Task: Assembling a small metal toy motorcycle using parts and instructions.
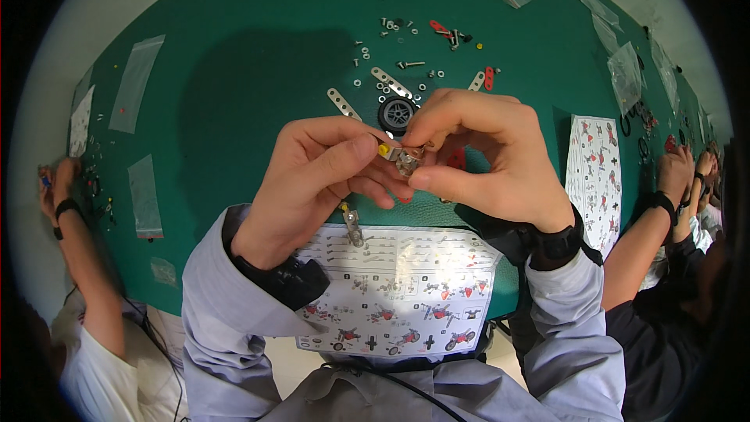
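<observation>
Between my two hands, above the green table, is a small metal assembly (407, 161) with a yellow piece on its left end. My left hand (316, 176) pinches it at that yellow end between thumb and fingers. From the other side, the thumb and forefinger of my right hand (488, 160) close on its right part; its finer details are too small to make out. Just beyond my fingers lies a black toy wheel (397, 115). Below my left hand, a second small metal part with a yellow tip (353, 227) rests at the top edge of the instruction sheet (406, 289).
Perforated metal strips (391, 82), red strips (489, 78) and several screws and nuts lie beyond my hands. Plastic bags (137, 82) are spread on the green table (258, 8). Another instruction sheet (594, 180) lies right. Co-workers' arms (94, 266) reach in on both sides.
</observation>
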The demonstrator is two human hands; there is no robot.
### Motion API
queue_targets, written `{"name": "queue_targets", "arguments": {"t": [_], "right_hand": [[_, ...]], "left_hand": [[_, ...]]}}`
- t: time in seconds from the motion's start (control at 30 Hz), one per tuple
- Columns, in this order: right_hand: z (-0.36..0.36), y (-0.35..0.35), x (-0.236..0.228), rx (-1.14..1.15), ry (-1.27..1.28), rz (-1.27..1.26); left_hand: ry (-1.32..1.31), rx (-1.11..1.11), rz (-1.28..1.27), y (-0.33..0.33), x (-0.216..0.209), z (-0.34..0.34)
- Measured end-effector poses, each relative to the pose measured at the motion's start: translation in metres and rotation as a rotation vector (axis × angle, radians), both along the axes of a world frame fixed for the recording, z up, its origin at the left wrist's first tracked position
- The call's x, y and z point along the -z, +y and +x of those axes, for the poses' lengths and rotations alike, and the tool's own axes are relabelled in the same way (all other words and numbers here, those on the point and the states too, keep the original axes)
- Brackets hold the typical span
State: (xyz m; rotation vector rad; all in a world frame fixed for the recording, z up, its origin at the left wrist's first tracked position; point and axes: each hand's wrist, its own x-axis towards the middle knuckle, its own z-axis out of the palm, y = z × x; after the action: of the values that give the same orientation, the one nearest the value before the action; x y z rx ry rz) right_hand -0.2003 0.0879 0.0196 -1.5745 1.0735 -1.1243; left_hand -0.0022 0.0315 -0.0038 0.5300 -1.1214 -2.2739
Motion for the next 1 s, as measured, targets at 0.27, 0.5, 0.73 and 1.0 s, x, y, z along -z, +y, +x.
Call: {"name": "queue_targets", "arguments": {"t": [0.27,0.5,0.73,1.0], "right_hand": [[-0.001,-0.002,0.003,-0.012,0.021,-0.042],[-0.003,-0.001,0.002,-0.002,0.046,-0.037],[-0.002,-0.002,0.0,0.058,0.081,0.085],[-0.008,-0.002,0.001,0.214,-0.013,0.064]], "left_hand": [[-0.035,-0.032,-0.025,0.0,-0.002,0.0],[-0.087,-0.146,-0.177,0.001,-0.002,-0.002],[-0.03,-0.11,-0.277,-0.007,0.011,0.002],[-0.001,-0.241,-0.044,-0.004,0.0,-0.006]]}}
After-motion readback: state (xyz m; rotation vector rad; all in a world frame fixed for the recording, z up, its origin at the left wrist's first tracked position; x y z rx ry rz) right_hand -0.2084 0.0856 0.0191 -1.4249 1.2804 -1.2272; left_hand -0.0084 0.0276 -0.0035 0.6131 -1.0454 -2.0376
